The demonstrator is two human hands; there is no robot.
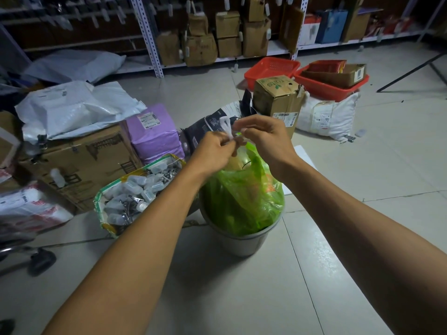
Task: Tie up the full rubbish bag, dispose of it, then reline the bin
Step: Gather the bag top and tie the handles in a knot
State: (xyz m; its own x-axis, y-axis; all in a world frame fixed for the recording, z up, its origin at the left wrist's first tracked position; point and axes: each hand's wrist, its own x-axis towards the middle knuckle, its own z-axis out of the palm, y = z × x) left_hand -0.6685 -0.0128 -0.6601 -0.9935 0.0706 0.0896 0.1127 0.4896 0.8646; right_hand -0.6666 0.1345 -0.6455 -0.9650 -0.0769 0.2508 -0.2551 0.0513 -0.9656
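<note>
A full green rubbish bag (pixel 242 199) sits inside a small grey bin (pixel 244 243) on the tiled floor in the middle of the view. Its top is gathered upward into pale handles (pixel 226 128) above the bin. My left hand (pixel 212 151) pinches the gathered handles from the left. From the right, my right hand (pixel 266 136) grips the same handles, fingers curled. Both hands meet directly over the bag's mouth. The knot area is partly hidden by my fingers.
An open bag of small plastic bottles (pixel 135 192) stands just left of the bin. Cardboard boxes (pixel 79 160), a purple parcel (pixel 153 134) and white mailers crowd the left. A box (pixel 278 100), red baskets (pixel 331 85) and shelving lie behind. Open tiled floor extends right and toward me.
</note>
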